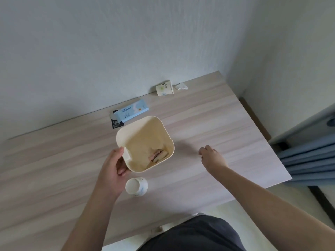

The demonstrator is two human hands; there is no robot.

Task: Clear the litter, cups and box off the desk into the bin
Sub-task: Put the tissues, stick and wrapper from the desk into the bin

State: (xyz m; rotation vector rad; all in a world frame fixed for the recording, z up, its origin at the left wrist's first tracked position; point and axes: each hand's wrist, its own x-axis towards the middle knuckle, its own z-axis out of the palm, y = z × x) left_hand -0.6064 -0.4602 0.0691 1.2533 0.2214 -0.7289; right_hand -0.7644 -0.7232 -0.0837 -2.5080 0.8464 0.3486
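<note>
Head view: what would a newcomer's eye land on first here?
The cream bin at mid-desk, gripped at its near-left corner by the left hand, with a few scraps inside. Next, the right hand hovering beside it, then the tipped paper cup by the wall.

Cream bin [143, 127]; pale wood-grain table [217, 124]; light-blue box [133, 110] at 11 o'clock; white cup [136, 186], blue print.
</note>
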